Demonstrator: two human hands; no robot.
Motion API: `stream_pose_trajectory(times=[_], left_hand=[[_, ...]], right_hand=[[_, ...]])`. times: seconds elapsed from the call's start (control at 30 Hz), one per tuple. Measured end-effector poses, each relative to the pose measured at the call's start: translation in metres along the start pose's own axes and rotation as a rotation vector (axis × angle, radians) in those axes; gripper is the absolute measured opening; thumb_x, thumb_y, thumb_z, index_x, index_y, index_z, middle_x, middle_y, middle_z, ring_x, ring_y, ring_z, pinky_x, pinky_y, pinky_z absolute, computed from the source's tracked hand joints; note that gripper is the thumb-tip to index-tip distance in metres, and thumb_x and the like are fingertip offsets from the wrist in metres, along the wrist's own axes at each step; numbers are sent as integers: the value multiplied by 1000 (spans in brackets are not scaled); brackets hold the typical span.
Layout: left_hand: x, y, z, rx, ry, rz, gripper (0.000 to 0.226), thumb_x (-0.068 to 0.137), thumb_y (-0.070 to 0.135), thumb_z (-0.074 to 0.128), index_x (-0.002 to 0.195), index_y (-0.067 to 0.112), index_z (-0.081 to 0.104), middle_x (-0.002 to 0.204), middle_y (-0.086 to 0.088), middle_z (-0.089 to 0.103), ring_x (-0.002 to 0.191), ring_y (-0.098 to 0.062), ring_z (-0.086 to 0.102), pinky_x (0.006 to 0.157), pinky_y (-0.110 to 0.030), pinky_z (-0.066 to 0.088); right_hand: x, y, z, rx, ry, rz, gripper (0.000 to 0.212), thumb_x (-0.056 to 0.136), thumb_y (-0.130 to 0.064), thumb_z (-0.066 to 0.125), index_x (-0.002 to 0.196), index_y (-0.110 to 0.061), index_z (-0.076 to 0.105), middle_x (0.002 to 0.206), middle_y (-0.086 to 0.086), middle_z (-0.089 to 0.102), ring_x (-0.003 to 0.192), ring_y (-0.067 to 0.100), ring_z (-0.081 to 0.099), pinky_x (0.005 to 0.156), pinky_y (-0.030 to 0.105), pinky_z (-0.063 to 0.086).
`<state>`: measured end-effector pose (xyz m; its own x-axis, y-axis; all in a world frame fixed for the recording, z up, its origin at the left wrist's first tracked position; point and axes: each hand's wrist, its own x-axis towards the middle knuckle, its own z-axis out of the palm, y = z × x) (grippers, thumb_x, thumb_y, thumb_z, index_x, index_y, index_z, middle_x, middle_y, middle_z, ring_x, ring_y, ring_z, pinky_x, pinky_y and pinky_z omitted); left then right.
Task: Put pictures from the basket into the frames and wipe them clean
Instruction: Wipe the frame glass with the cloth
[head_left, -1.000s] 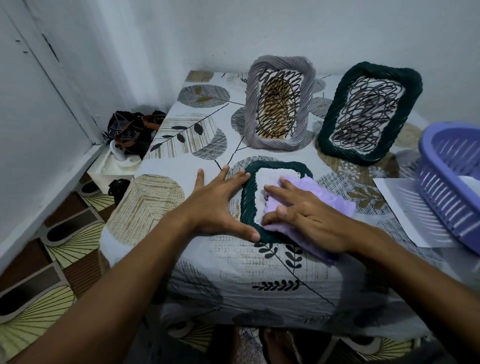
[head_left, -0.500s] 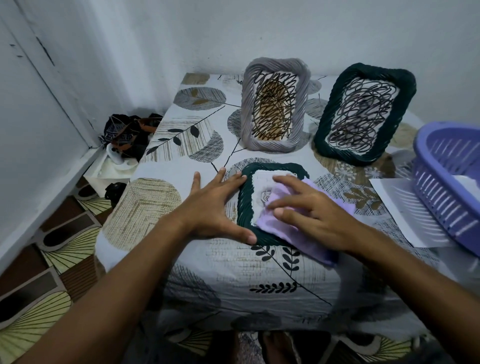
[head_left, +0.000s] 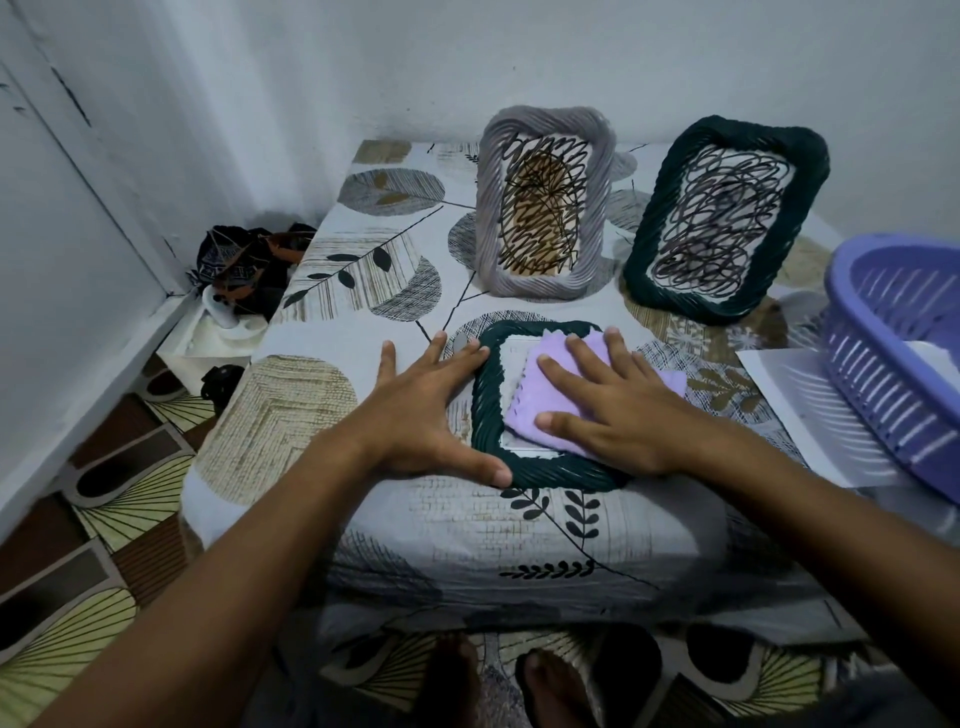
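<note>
A dark green woven frame (head_left: 485, 415) lies flat near the table's front edge. My left hand (head_left: 421, 410) rests flat against its left rim, thumb at the near corner. A lilac cloth (head_left: 535, 395) covers most of the frame's glass, and my right hand (head_left: 608, 410) presses on it with spread straight fingers. Behind stand a grey woven frame (head_left: 543, 208) and a second dark green frame (head_left: 724, 223), both upright and holding scribbled pictures. The purple basket (head_left: 893, 358) sits at the right edge with white paper inside.
A white sheet of paper (head_left: 795, 410) lies on the leaf-patterned tablecloth (head_left: 322, 415) under the basket's side. Walls close the left and the back. On the floor at the left sit a dark bundle (head_left: 249, 265) and a white box. My feet show below the table.
My right hand has slid the cloth over the glass, from the right part towards the middle and far side. The left hand stays on the frame's left rim.
</note>
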<state>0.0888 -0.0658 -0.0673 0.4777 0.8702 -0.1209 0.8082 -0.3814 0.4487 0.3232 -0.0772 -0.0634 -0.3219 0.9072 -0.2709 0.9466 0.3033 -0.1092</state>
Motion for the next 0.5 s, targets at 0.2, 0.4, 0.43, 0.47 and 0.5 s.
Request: stream_pose_trajectory(times=[0.2, 0.4, 0.43, 0.47, 0.5], left_hand=[[0, 3, -2, -6, -17, -8, 136, 38, 89, 52, 152, 36, 2, 138, 24, -13, 112, 15, -47, 110, -46, -28], [-2, 8, -4, -8, -2, -15, 136, 37, 88, 49, 153, 35, 3, 136, 23, -11, 91, 29, -48, 108, -41, -27], [-2, 9, -4, -10, 1, -17, 135, 37, 89, 48, 153, 35, 3, 136, 24, -10, 91, 28, -48, 107, -41, -27], [-2, 8, -3, -9, 3, -17, 135, 38, 89, 47, 153, 34, 3, 136, 24, -9, 93, 26, -48, 108, -41, -27], [-2, 8, -3, -5, 7, -14, 134, 39, 90, 46, 153, 34, 3, 138, 25, -8, 98, 24, -48, 109, -42, -27]], right_hand=[[30, 6, -10, -89, 45, -173, 83, 74, -80, 4, 150, -44, -2, 159, -3, -17, 144, 24, -25, 116, 49, -14], [32, 5, -26, -70, -1, -264, 81, 76, -77, 21, 149, -45, 6, 158, -4, -16, 144, 23, -24, 116, 51, -14], [30, 4, -28, -29, 6, -232, 84, 73, -79, 24, 149, -46, 8, 159, -3, -15, 144, 23, -25, 116, 51, -14], [29, 2, -29, 23, 20, -187, 89, 70, -81, 27, 149, -45, 9, 159, -2, -14, 144, 23, -24, 116, 52, -14], [28, -1, -29, 63, 28, -139, 94, 69, -83, 30, 150, -43, 8, 160, 1, -13, 144, 23, -24, 116, 52, -13]])
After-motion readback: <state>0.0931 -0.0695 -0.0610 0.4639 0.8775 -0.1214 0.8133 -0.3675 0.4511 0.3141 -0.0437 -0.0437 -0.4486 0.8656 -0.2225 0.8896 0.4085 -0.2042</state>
